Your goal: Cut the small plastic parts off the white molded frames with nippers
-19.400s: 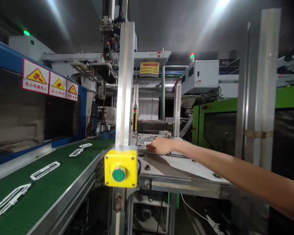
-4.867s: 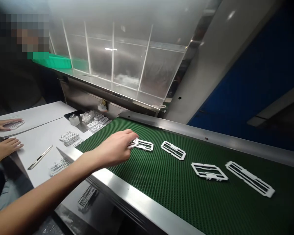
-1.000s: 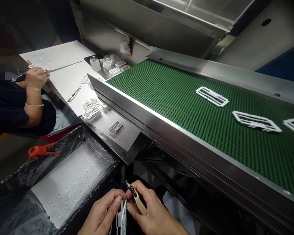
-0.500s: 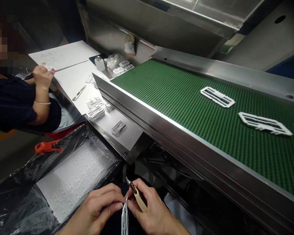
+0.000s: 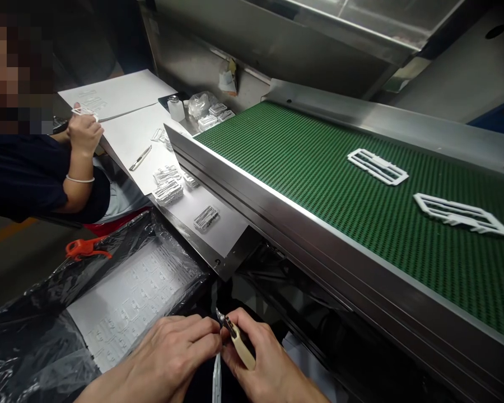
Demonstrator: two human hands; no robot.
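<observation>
At the bottom of the view my left hand (image 5: 168, 358) pinches a thin white plastic frame (image 5: 217, 382), seen edge-on between my two hands. My right hand (image 5: 269, 366) is closed on small cutting pliers with a cream handle (image 5: 239, 341); their metal jaws point up beside my left fingertips. Both hands are low, in front of the conveyor's steel side rail (image 5: 302, 235). Two more white plastic frames (image 5: 378, 167) (image 5: 460, 213) lie on the green conveyor belt (image 5: 319, 168).
A co-worker's hand (image 5: 83, 131) holds a part over the white worktable (image 5: 134, 134). Stacks of white parts (image 5: 168, 190), a single part (image 5: 205, 218) and a metal tool (image 5: 140, 158) lie there. A black-bagged box with a sheet of parts (image 5: 130, 302) and orange pliers (image 5: 86, 248) sits at left.
The white frame has turned edge-on and dropped lower between my hands. My left fingers have closed in toward the pliers' jaws. The frames on the belt sit slightly further right in view.
</observation>
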